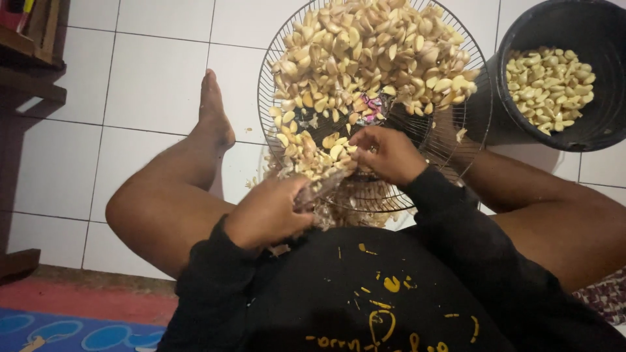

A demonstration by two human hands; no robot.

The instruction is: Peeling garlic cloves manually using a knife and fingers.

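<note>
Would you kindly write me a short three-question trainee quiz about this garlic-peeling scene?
1. True or false: the black bucket holds peeled cloves.
2. Which hand reaches into the wire grille: (a) left, (b) right?
3. Fill in: the heap of cloves lies on a round wire ____.

Key: 1 true. 2 (b): the right hand picks among the cloves there, while the left hand sits at the near rim. 3 grille.

Black bucket (587,130) cut off at right edge; wire grille's (280,52) near rim hidden behind both hands.
</note>
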